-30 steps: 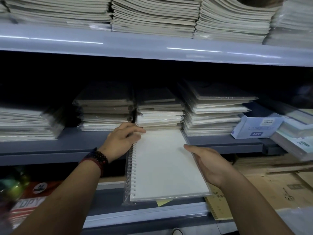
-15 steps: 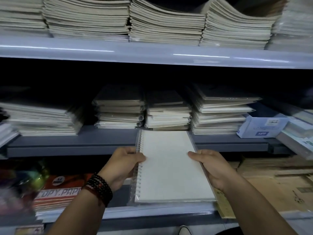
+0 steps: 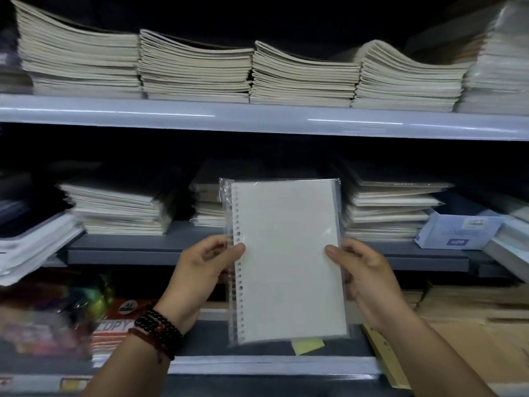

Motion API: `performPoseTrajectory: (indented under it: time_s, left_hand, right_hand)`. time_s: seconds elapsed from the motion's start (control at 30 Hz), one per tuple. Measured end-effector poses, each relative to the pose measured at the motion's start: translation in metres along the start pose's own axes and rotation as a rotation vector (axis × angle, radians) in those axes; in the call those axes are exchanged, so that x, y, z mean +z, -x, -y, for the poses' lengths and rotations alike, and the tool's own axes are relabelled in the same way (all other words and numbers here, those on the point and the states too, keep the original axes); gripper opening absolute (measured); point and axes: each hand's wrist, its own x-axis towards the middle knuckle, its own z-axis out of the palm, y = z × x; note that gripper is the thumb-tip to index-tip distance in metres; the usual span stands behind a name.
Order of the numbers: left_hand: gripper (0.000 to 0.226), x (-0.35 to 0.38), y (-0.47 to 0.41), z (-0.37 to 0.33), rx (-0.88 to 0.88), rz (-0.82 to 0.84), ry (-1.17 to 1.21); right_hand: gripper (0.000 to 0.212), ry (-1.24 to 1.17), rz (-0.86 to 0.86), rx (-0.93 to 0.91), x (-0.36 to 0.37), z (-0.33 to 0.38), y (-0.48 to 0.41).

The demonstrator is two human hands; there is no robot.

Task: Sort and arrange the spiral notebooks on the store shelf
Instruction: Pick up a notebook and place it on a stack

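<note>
A white spiral notebook (image 3: 286, 259) in a clear plastic sleeve stands nearly upright in front of the middle shelf (image 3: 137, 247). My left hand (image 3: 206, 270) pinches its punched left edge, thumb on the front. My right hand (image 3: 363, 279) grips its right edge the same way. Behind it, stacks of notebooks (image 3: 386, 210) lie on the middle shelf; the centre stack (image 3: 207, 207) is partly hidden by the held notebook.
The upper shelf (image 3: 257, 118) carries several tall stacks of pale exercise books (image 3: 194, 70). A white and blue box (image 3: 455, 230) sits at the right of the middle shelf. Copy-paper packs (image 3: 114, 328) lie lower left, brown envelopes (image 3: 472, 310) lower right, and a yellow tag (image 3: 307, 345) hangs under the notebook.
Both hands lifted the notebook off the lower shelf and tilted it from flat to nearly upright. The view has moved closer and slightly up.
</note>
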Motion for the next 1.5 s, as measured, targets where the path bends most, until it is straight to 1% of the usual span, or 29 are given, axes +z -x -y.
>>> performPoseTrajectory:
  time_s: [0.07,0.1,0.17,0.2,0.27,0.33,0.4,0.43,0.47,0.5,0.53,0.6,0.67,0.73,0.83,0.87,0.9,0.93,1.0,1.07,1.13,1.17,1.23,1.3,1.33,1.43,1.5]
  left_hand:
    - [0.014,0.000,-0.001,-0.004,0.104,-0.099,-0.046]
    - [0.019,-0.002,-0.003,-0.005,0.142,-0.145,-0.085]
    - [0.033,-0.004,-0.002,-0.010,0.178,-0.187,-0.117]
    - [0.036,-0.004,-0.001,-0.015,0.190,-0.187,-0.092]
    - [0.031,-0.003,0.001,-0.023,0.236,-0.149,-0.033]
    - [0.025,-0.004,0.003,-0.032,0.259,-0.101,0.053]
    - [0.014,-0.009,0.002,-0.036,0.205,-0.030,0.232]
    - [0.021,-0.012,0.002,-0.037,0.157,0.017,0.338]
    - [0.032,-0.016,0.001,-0.037,0.111,0.062,0.412]
    - [0.042,-0.019,0.001,-0.036,0.082,0.088,0.444]
    - [0.048,-0.020,0.000,-0.036,0.066,0.092,0.452]
    - [0.044,-0.022,-0.001,-0.032,0.069,0.061,0.424]
    - [0.034,-0.024,-0.005,-0.027,0.042,0.005,0.376]
    - [0.031,-0.027,-0.008,-0.020,0.018,-0.009,0.338]
    - [0.032,-0.028,-0.010,-0.015,0.042,-0.011,0.385]
    - [0.034,-0.029,-0.011,-0.014,0.055,-0.014,0.403]
    - [0.037,-0.030,-0.012,-0.012,0.065,-0.017,0.413]
    - [0.040,-0.032,-0.013,-0.010,0.066,-0.017,0.421]
    - [0.050,-0.037,-0.016,-0.006,0.060,-0.013,0.426]
    - [0.060,-0.041,-0.018,-0.001,0.042,-0.011,0.415]
    - [0.064,-0.046,-0.021,0.005,0.006,-0.003,0.405]
    - [0.061,-0.049,-0.023,0.007,-0.023,0.026,0.391]
    - [0.055,-0.056,-0.024,0.010,-0.111,0.135,0.328]
    - [0.064,-0.061,-0.022,0.012,-0.229,0.210,0.236]
    - [0.064,-0.063,-0.021,0.012,-0.264,0.222,0.209]
    - [0.045,-0.068,-0.022,0.015,-0.279,0.184,0.172]
    - [0.041,-0.069,-0.021,0.014,-0.248,0.132,0.134]
  right_hand:
    - [0.004,0.024,-0.051,-0.099,0.009,0.005,0.001]
    - [0.007,0.029,-0.090,-0.147,0.013,0.007,0.000]
    - [0.012,0.064,-0.165,-0.276,0.020,0.012,0.001]
    - [0.014,0.102,-0.187,-0.357,0.022,0.014,0.001]
    - [0.018,0.176,-0.218,-0.494,0.026,0.019,0.001]
    - [0.013,0.182,-0.226,-0.582,0.029,0.021,0.001]
    - [0.007,0.162,-0.201,-0.632,0.031,0.020,-0.002]
    - [0.012,0.151,-0.172,-0.646,0.032,0.018,-0.005]
    - [0.024,0.126,-0.135,-0.648,0.031,0.015,-0.008]
    - [0.037,0.085,-0.094,-0.633,0.030,0.011,-0.011]
    - [0.041,0.048,-0.060,-0.605,0.030,0.010,-0.013]
    - [0.036,0.009,-0.038,-0.523,0.031,0.008,-0.015]
    - [0.034,-0.014,-0.064,-0.409,0.032,0.003,-0.017]
    - [0.027,-0.031,-0.089,-0.312,0.035,0.003,-0.018]
    - [0.024,-0.244,-0.053,-0.120,0.037,0.006,-0.022]
    - [0.025,-0.281,-0.009,-0.046,0.037,0.007,-0.023]
    - [0.033,-0.247,0.062,0.020,0.035,0.008,-0.023]
    - [0.041,-0.163,0.156,0.082,0.035,0.008,-0.021]
    - [0.041,-0.026,0.298,0.150,0.038,0.003,-0.019]
    - [0.043,0.003,0.303,0.139,0.041,-0.005,-0.018]
    - [0.050,-0.041,0.256,0.084,0.043,-0.009,-0.022]
    - [0.052,-0.062,0.242,0.056,0.043,-0.009,-0.023]
    - [0.054,-0.087,0.235,0.010,0.043,-0.009,-0.026]
    - [0.055,-0.107,0.237,-0.015,0.044,-0.012,-0.029]
    - [0.056,-0.111,0.229,-0.018,0.044,-0.014,-0.032]
    - [0.057,-0.136,0.220,-0.009,0.049,-0.018,-0.038]
    - [0.056,-0.116,0.256,-0.003,0.053,-0.018,-0.039]
